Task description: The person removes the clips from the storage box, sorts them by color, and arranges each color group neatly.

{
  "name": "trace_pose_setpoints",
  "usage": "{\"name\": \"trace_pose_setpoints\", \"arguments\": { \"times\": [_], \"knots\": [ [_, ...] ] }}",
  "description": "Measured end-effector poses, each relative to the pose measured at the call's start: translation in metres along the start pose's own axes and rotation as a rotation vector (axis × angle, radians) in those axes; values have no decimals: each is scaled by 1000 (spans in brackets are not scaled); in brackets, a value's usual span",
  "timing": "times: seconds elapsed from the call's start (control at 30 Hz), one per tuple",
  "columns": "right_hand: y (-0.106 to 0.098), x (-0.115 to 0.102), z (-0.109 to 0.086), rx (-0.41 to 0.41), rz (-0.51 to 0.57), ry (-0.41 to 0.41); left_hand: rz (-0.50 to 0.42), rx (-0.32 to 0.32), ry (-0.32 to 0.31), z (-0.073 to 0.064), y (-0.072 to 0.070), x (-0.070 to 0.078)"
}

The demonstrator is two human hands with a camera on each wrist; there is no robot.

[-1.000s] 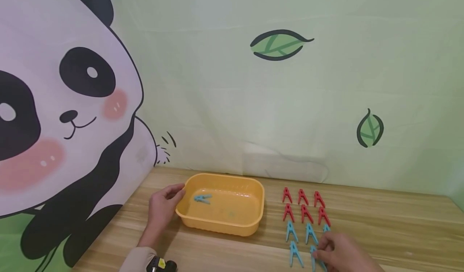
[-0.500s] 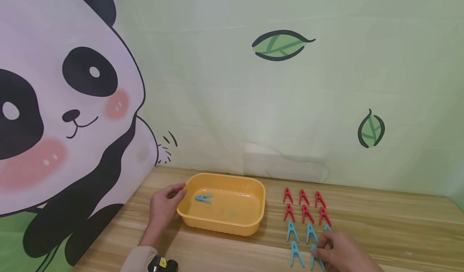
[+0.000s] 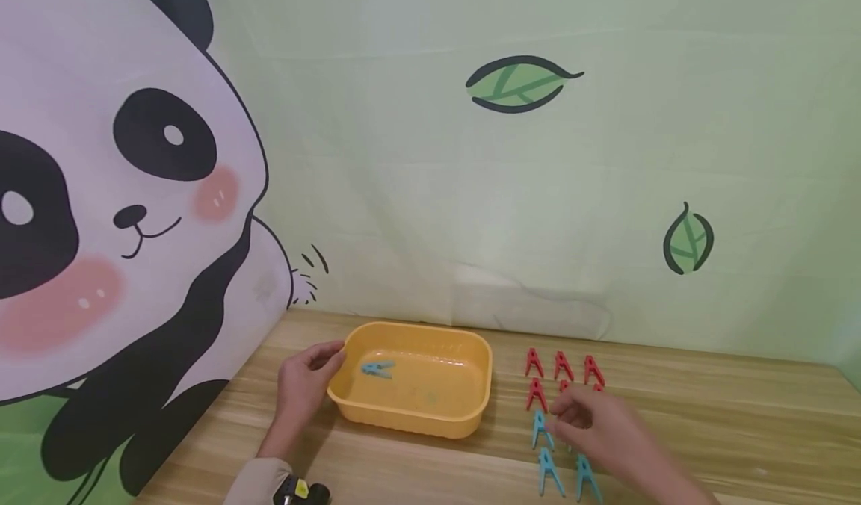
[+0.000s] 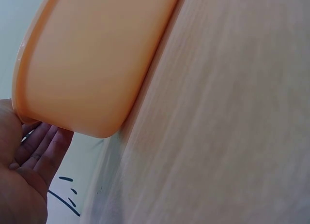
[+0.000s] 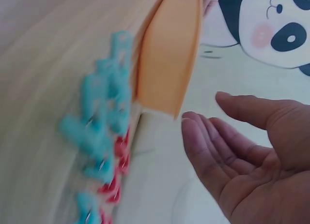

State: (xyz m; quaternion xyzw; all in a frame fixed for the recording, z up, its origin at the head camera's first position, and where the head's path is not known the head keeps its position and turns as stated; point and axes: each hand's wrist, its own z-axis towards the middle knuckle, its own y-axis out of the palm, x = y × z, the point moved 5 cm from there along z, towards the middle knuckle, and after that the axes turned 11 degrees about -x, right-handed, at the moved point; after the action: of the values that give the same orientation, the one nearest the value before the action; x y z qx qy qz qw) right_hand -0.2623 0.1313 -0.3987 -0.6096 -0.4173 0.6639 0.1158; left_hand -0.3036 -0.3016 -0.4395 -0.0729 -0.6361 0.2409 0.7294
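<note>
My left hand holds the left rim of a yellow plastic basin, thumb and fingers at its edge; the left wrist view shows fingers behind the basin's wall. A blue clothespin lies inside. My right hand is raised over the clothespins to the basin's right. In the right wrist view its thumb and fingers stand apart with nothing between them. Near it stand a blue clothespin and two more in front, a left one and a right one. It hides other clothespins.
Red clothespins stand in rows behind the blue ones on the wooden table. A pale green backdrop with a printed panda and leaves rises behind the table. A dark wrist device sits on the left sleeve.
My right hand has let go of the front right blue clothespin, which now stands on the table. The hand has risen and moved left. My left hand stays on the basin.
</note>
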Motion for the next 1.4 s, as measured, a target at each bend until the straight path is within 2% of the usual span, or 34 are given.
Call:
{"name": "trace_pose_setpoints", "arguments": {
  "times": [0.2, 0.4, 0.53, 1.0, 1.3, 1.4],
  "knots": [
    [12, -36, 17, -17, 84, -233, -2, 0, 4, 1, 0, 0],
    [28, -63, 39, -31, 153, -390, 2, -6, -10, 0, 0, -1],
    [38, -76, 56, -31, 186, -443, 0, -5, -8, 0, 0, -1],
    [75, -107, 105, -94, 212, -480, 9, -5, -11, -2, 0, 1],
    [99, -108, 136, -215, 151, -411, 19, 3, 11, -2, 0, 1],
    [106, -107, 144, -225, 157, -408, 11, 4, 23, -1, 0, 2]
  ]
}}
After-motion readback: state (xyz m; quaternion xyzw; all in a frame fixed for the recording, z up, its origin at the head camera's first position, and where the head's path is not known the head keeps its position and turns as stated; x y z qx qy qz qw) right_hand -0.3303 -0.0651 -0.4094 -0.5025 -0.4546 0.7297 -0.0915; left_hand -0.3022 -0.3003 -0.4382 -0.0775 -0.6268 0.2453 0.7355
